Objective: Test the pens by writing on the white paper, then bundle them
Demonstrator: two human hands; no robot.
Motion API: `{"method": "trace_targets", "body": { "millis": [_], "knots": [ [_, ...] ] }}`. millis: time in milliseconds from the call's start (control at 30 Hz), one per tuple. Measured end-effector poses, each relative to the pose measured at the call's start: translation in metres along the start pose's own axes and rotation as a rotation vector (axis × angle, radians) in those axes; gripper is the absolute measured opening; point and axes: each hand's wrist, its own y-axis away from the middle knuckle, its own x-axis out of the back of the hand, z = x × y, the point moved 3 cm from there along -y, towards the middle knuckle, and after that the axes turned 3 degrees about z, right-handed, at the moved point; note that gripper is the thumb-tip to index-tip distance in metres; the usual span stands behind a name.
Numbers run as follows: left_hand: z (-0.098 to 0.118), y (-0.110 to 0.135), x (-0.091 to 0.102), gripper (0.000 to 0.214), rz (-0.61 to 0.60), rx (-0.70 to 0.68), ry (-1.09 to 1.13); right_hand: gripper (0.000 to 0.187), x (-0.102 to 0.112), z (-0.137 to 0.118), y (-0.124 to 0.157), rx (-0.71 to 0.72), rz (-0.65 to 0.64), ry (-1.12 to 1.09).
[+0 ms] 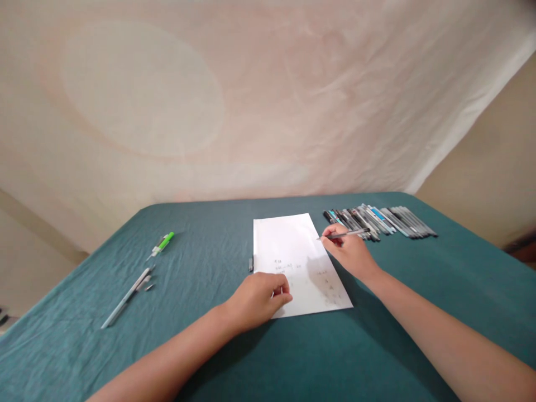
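Note:
My right hand point(347, 251) is closed around a slim pen point(345, 233), its tip near the right edge of a white sheet of paper point(285, 234). Small handwritten marks cover parts of the sheet's lower half. My left hand point(260, 298) rests on the paper's lower left edge, fingers loosely curled and the thumb apart from them, with nothing seen in it. Just beyond that hand, a small dark pen cap point(250, 264) lies against the sheet's left edge.
Many pens point(372, 219) lie side by side at the back right of the green-covered table point(201, 240). On the left are a bright green highlighter point(163, 243), a long grey pen point(126, 297) and small loose pieces point(146, 283). A pale cloth point(268, 111) hangs behind.

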Motion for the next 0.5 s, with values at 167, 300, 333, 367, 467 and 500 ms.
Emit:
{"method": "trace_targets", "body": {
  "millis": [167,300,333,367,467,500],
  "knots": [
    [0.01,0.01,-0.005,0.011,-0.214,-0.06,-0.146,0.017,-0.007,0.001,0.001,-0.087,-0.066,-0.231],
    [0.014,0.017,0.002,0.026,-0.336,-0.097,-0.172,0.021,-0.01,-0.003,0.004,-0.148,-0.137,-0.336],
    [0.015,0.02,0.003,0.034,-0.355,-0.123,-0.179,0.022,-0.01,-0.005,0.004,-0.158,-0.151,-0.361],
    [0.016,0.022,0.005,0.042,-0.371,-0.152,-0.19,0.022,-0.009,-0.009,0.004,-0.167,-0.162,-0.389],
    [0.017,0.026,0.005,0.064,-0.397,-0.225,-0.253,0.025,-0.006,-0.021,0.005,-0.199,-0.195,-0.468],
    [0.017,0.027,0.004,0.068,-0.405,-0.241,-0.274,0.026,-0.006,-0.024,0.005,-0.212,-0.212,-0.491]
  ]
}}
